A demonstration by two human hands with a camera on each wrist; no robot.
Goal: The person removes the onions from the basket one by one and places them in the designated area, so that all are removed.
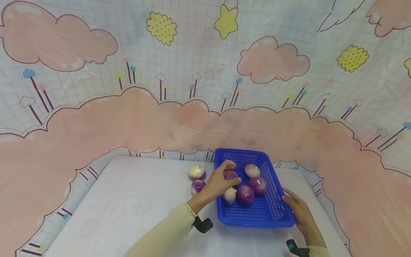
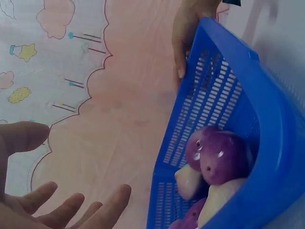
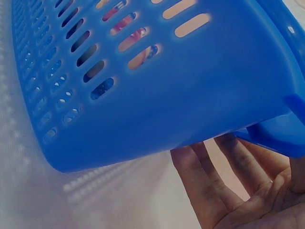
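A blue plastic basket (image 1: pixel 257 219) holds several shiny purple-and-white turnips (image 1: pixel 245 195). My left hand (image 1: pixel 221 182) hovers over the basket's left side, thumb and fingers apart, overlapping a purple turnip (image 1: pixel 230 175) in the head view. In the left wrist view, the spread fingers (image 2: pixel 114 207) have nothing between them. My right hand (image 1: pixel 300 210) holds the basket's right rim near the front corner. The right wrist view shows its fingers (image 3: pixel 198 186) against the basket's outside. On the table left of the basket lie two more turnips (image 1: pixel 197 172), the nearer one partly behind my left hand.
The white table (image 1: pixel 128 203) stretches left of the basket, its back edge against a curtain (image 1: pixel 179 125) printed with clouds and stars. Dark wrist-worn devices (image 1: pixel 203 225) sit at both wrists.
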